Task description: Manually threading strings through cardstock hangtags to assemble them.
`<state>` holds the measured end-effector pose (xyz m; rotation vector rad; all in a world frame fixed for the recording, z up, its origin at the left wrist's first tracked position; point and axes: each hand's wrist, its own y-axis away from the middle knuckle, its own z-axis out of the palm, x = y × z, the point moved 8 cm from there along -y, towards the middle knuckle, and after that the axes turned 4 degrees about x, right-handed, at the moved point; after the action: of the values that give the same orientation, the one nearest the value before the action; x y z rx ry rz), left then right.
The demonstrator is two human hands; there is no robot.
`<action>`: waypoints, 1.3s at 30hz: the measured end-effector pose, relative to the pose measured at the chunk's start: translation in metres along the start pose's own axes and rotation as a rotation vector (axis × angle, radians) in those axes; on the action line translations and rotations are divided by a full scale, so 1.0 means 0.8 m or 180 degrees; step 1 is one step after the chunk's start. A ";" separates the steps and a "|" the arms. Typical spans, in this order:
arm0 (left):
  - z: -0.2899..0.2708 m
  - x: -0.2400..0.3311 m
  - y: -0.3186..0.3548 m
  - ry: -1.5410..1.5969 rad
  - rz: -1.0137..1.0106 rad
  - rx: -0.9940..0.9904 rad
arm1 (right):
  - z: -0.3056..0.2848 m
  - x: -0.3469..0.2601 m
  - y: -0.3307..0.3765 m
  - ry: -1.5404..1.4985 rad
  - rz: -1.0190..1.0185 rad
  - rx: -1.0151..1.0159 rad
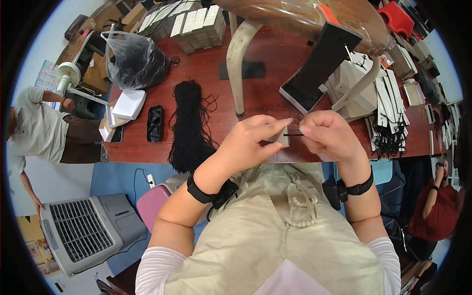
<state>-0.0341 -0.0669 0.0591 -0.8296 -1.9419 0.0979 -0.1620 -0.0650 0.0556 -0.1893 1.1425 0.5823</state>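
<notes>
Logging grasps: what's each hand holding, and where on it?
Left hand pinches a small pale card by its lower left edge; right hand pinches a thin black cord at its right end.

Stacked white boxes (196, 24) line the table's far edge (an open black-lined box (307, 91) stands nearer).

1. The surface (255, 93) is dark red-brown wood.
2. On it lie a black cord bundle (189, 123), a black plastic bag (135, 59), white folded boxes (129, 104) and stacked flat cartons (194, 24).
</notes>
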 end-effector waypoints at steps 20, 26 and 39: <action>-0.089 -0.165 0.036 -0.2634 -0.1552 0.0411 | -0.279 -0.120 0.274 0.0793 -0.1273 0.3949; -0.072 -0.141 0.038 -0.2677 -0.1464 0.0069 | -0.254 -0.162 0.311 0.4860 -0.1447 0.5799; 0.000 0.012 -0.025 0.1035 -0.1010 -0.0191 | -0.018 0.004 0.004 0.1142 -0.0854 0.0828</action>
<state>-0.0467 -0.0769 0.0745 -0.5280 -1.7472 -0.2707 -0.1742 -0.0673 0.0474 -0.2237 1.4990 0.1597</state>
